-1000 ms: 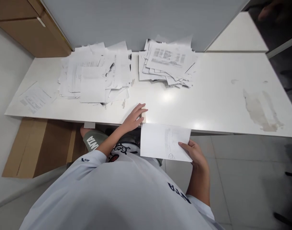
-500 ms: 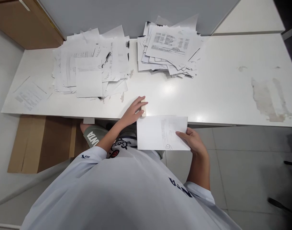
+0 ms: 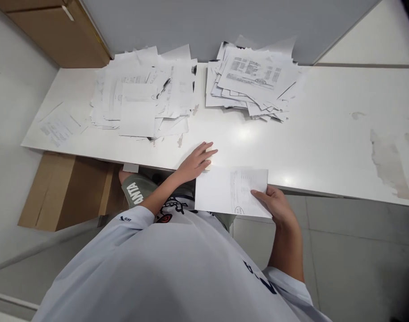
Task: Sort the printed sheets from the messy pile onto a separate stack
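My right hand (image 3: 278, 205) pinches the right edge of a white sheet of paper (image 3: 217, 190), its thumb on top over the faint print. The sheet lies level at the table's front edge, partly overhanging it, with a small oval stamp mark near its lower edge. Beyond the sheet's upper left corner, my left hand (image 3: 196, 162) rests over a small cream-coloured block (image 3: 208, 157) on the table. Its thumb and fingers lie across the block and hide most of it, so its exact kind does not show.
Two untidy paper piles, a left pile (image 3: 137, 116) and a right pile (image 3: 251, 74), lie along the back of the white table (image 3: 321, 147). One printed sheet (image 3: 58, 127) is at the far left. Cardboard boxes stand behind (image 3: 53, 36) and below the left end (image 3: 50, 192).
The camera view has turned and shifted a little. My left hand now covers more of the cream block. My right hand still has the sheet at the table edge.
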Motion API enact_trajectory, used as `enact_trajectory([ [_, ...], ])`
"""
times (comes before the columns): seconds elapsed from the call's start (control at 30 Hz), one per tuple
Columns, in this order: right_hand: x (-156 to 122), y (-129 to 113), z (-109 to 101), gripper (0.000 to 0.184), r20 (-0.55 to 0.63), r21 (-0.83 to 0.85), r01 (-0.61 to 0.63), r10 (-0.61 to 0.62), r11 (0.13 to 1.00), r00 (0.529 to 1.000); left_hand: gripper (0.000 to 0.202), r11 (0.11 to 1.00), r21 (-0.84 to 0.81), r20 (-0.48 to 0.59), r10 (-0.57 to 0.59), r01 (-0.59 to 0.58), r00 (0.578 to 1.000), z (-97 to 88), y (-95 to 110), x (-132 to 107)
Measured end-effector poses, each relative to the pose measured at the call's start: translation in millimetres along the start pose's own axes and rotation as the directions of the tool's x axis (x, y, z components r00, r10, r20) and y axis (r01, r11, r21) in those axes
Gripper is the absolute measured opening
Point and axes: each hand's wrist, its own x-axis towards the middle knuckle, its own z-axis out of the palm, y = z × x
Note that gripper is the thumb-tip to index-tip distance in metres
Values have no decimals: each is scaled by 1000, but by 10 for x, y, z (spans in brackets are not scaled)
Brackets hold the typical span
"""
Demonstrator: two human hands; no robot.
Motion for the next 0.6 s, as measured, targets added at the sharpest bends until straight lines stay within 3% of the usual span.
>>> enact_trajectory([
  [0.4,23,89,-23,41,-14,58,-24,25,998,1000,46,971,237,80,20,-38,997,91,51,10],
  [0.6,-29,14,-88,44,-58,-33,13,-15,999,998,51,976,214,44,23,-32,999,99,20,41],
])
